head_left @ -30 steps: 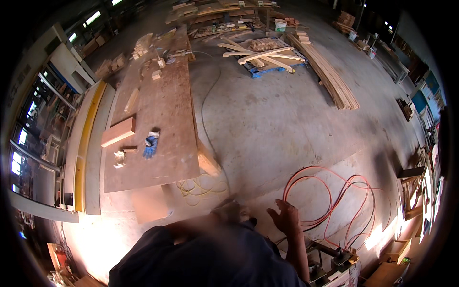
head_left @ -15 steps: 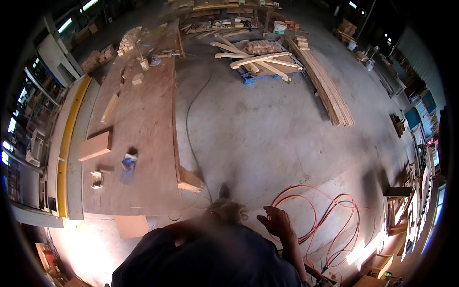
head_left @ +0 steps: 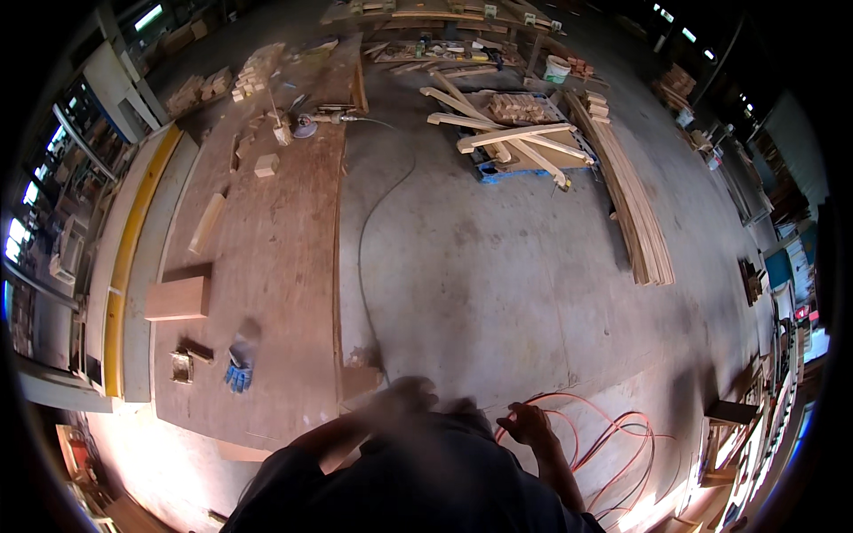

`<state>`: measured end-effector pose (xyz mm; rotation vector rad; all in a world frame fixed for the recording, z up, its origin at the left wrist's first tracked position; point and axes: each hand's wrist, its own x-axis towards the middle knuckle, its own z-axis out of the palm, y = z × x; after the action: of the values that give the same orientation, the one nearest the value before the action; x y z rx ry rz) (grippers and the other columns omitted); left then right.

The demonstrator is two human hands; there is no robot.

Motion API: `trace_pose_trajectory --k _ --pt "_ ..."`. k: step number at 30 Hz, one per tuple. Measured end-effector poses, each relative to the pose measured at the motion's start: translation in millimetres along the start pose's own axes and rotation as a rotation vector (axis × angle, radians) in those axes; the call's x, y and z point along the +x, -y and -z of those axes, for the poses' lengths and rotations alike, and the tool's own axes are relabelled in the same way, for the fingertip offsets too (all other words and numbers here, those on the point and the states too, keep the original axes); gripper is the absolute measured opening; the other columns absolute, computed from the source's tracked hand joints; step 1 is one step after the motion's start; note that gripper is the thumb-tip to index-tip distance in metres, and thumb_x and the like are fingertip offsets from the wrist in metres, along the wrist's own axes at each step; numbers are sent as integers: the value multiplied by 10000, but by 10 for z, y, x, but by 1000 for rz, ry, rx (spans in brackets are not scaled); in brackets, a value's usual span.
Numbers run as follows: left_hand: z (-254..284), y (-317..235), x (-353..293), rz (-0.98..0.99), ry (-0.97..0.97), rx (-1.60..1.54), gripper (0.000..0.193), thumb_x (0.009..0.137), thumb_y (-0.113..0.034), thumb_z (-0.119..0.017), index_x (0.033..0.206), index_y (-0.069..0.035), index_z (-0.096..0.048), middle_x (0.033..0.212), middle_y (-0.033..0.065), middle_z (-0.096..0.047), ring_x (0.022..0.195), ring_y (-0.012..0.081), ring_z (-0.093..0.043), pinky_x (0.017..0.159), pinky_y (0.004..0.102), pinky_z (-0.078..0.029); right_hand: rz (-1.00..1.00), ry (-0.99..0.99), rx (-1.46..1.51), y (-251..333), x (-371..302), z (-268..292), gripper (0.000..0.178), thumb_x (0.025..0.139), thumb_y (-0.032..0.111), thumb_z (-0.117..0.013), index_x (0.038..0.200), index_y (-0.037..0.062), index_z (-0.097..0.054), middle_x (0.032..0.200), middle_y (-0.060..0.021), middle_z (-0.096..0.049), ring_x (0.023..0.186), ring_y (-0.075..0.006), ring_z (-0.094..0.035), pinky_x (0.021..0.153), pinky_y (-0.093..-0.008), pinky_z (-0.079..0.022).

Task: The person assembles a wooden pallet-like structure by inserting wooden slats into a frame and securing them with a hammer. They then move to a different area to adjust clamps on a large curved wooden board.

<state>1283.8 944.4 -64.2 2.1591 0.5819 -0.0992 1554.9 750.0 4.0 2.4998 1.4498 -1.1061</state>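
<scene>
My left hand [head_left: 410, 393] is smeared by motion in front of my body, close to the near right corner of the wooden worktable [head_left: 293, 355]. I cannot make out its fingers or anything in them. To the right, my right hand [head_left: 528, 423] hangs over the floor with bent fingers apart and nothing in them. Behind it lie loops of orange-red hose [head_left: 613, 426]. On the worktable are a blue and grey glove [head_left: 238, 371], a small square box-like piece [head_left: 182, 367] and a reddish-brown block [head_left: 178, 298].
Farther along the worktable are a pale wood strip [head_left: 208, 222], a small block [head_left: 266, 164] and a disc-headed power tool [head_left: 305, 126]. A cable [head_left: 362, 240] runs along the floor. Beyond are a blue pallet with curved wooden pieces [head_left: 515, 138] and long stacked boards [head_left: 626, 200].
The worktable, pallet and boards now appear lower in the picture. More of my left forearm shows, while the left hand stays blurred. My right hand's fingers are more bent.
</scene>
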Motion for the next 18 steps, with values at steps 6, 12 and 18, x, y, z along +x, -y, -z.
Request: trace_pose_trajectory --k 6,12,18 --pt "148 65 126 315 75 -129 464 909 -464 -601 1195 -106 -675 1161 144 -705 1099 316 -663 968 398 -495 56 89 20 -108 606 218 593 831 496 -654 1231 58 -655 1157 -220 -688 1122 -372 -639 979 -475 -491" --pt "-92 557 725 370 -143 -267 521 901 -474 -620 1209 -56 -663 1179 159 -694 1082 342 -661 942 414 -512 191 48 15 -289 1395 596 596 836 526 -610 1186 48 -668 1129 -223 -694 1103 -382 -646 968 -481 -494" --pt "158 533 1475 476 -82 33 514 898 -436 -642 1226 -40 -651 1165 178 -697 1075 327 -672 928 399 -531 188 84 -5 -235 1952 1371 528 836 492 -641 1124 50 -673 1074 -202 -703 1067 -384 -650 931 -499 -499"
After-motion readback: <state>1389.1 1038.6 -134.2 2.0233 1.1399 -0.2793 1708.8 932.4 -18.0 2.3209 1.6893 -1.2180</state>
